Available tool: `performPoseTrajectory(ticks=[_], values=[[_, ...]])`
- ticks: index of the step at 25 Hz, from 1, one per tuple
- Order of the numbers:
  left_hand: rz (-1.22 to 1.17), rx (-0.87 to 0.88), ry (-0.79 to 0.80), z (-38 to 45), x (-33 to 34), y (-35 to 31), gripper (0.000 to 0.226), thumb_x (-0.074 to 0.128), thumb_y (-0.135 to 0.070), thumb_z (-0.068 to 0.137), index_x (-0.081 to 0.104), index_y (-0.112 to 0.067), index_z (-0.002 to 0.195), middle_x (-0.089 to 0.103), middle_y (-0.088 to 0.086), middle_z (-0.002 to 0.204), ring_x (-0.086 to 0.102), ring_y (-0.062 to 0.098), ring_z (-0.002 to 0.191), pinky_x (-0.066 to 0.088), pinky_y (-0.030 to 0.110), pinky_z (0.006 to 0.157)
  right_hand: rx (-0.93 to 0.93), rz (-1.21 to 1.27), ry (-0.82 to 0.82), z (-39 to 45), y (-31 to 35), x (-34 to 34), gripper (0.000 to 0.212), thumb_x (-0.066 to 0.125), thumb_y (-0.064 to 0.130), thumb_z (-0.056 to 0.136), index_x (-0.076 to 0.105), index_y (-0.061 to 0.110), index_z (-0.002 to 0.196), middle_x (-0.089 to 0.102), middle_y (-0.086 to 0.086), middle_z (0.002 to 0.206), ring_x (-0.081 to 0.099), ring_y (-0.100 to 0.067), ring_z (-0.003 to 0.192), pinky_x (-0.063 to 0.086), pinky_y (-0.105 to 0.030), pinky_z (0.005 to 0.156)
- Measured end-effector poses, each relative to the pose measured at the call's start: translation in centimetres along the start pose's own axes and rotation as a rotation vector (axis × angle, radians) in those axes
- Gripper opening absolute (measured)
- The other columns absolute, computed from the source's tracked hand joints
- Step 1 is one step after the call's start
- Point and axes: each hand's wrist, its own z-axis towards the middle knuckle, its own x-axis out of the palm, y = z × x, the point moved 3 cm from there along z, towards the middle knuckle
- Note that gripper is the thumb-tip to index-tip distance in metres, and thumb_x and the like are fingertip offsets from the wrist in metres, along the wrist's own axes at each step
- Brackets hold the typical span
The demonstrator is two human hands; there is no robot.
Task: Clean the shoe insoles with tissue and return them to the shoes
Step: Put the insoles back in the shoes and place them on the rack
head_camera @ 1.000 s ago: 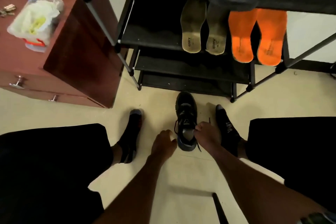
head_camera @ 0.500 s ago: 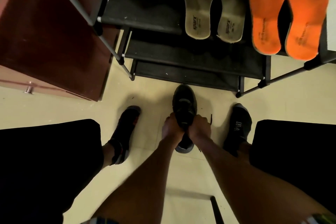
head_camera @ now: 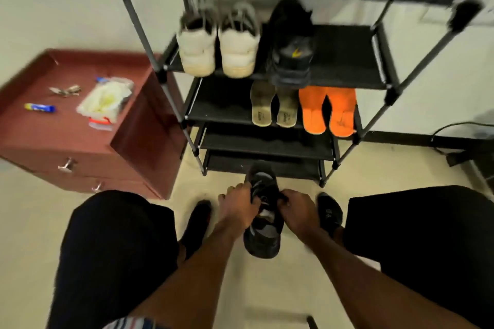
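Black and lying on the floor (head_camera: 294,288) between the person's feet, the sneaker (head_camera: 263,232) is pointing its long axis away toward the shoe rack (head_camera: 347,61). Left hand (head_camera: 239,209) and right hand (head_camera: 298,211) are gripping its opening from either side, fingers curled on the collar, equally near; orange insoles (head_camera: 327,112) are waiting on a rack shelf beyond.

Sitting in view are four shoes, two white (head_camera: 217,45) and two black (head_camera: 291,43), and four insoles, two grey (head_camera: 274,104) and two orange (head_camera: 327,109).
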Motion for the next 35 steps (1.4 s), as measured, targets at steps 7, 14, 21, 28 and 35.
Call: performPoseTrajectory(ticks=[7,14,21,28,35], values=[[-0.19,0.382,-0.383,-8.6,-10.5,-5.3,0.013,0.049,-0.027,0.105,0.055,-0.015,0.107,0.055,0.001,0.102,0.055,0.018,0.088,0.046,0.035,0.076,-0.455,0.207,-0.455,-8.9,5.5,-10.7,0.016,0.055,0.021,0.103,0.067,0.015,0.113,0.056,0.002,0.096,0.058,-0.019,0.083,0.048,-0.039,0.067],[-0.252,0.601,-0.48,-11.9,-17.9,-11.6,0.01,0.053,-0.025,0.104,0.055,-0.015,0.104,0.054,0.0,0.096,0.057,0.019,0.083,0.049,0.038,0.072,-0.527,0.366,-0.747,-12.9,6.9,-18.1,0.018,0.059,0.018,0.104,0.068,0.018,0.12,0.056,0.007,0.098,0.059,-0.015,0.087,0.05,-0.035,0.069],[-0.29,0.698,-0.473,-5.7,-22.7,-19.8,0.011,0.055,-0.024,0.103,0.056,-0.013,0.1,0.055,0.001,0.093,0.055,0.017,0.08,0.049,0.039,0.073,-0.422,0.522,-0.881,-7.2,6.9,-25.4,0.019,0.059,0.025,0.104,0.071,0.016,0.116,0.062,0.006,0.097,0.061,-0.012,0.085,0.053,-0.034,0.073],[-0.318,0.515,-0.57,5.8,-26.0,-25.0,0.015,0.066,-0.03,0.098,0.062,-0.017,0.092,0.062,-0.002,0.088,0.058,0.016,0.078,0.038,0.03,0.067,-0.305,0.759,-0.842,5.5,7.6,-30.4,0.021,0.066,0.031,0.1,0.077,0.016,0.112,0.07,0.007,0.102,0.065,0.0,0.094,0.051,-0.015,0.08],[-0.204,0.385,-0.534,11.1,-26.0,-26.6,0.024,0.059,-0.032,0.104,0.074,-0.014,0.112,0.072,0.014,0.104,0.069,0.034,0.098,0.043,0.035,0.071,-0.175,1.036,-0.672,12.4,6.8,-30.2,0.027,0.07,0.035,0.097,0.075,0.011,0.087,0.075,-0.008,0.083,0.073,-0.025,0.083,0.058,-0.037,0.074]])
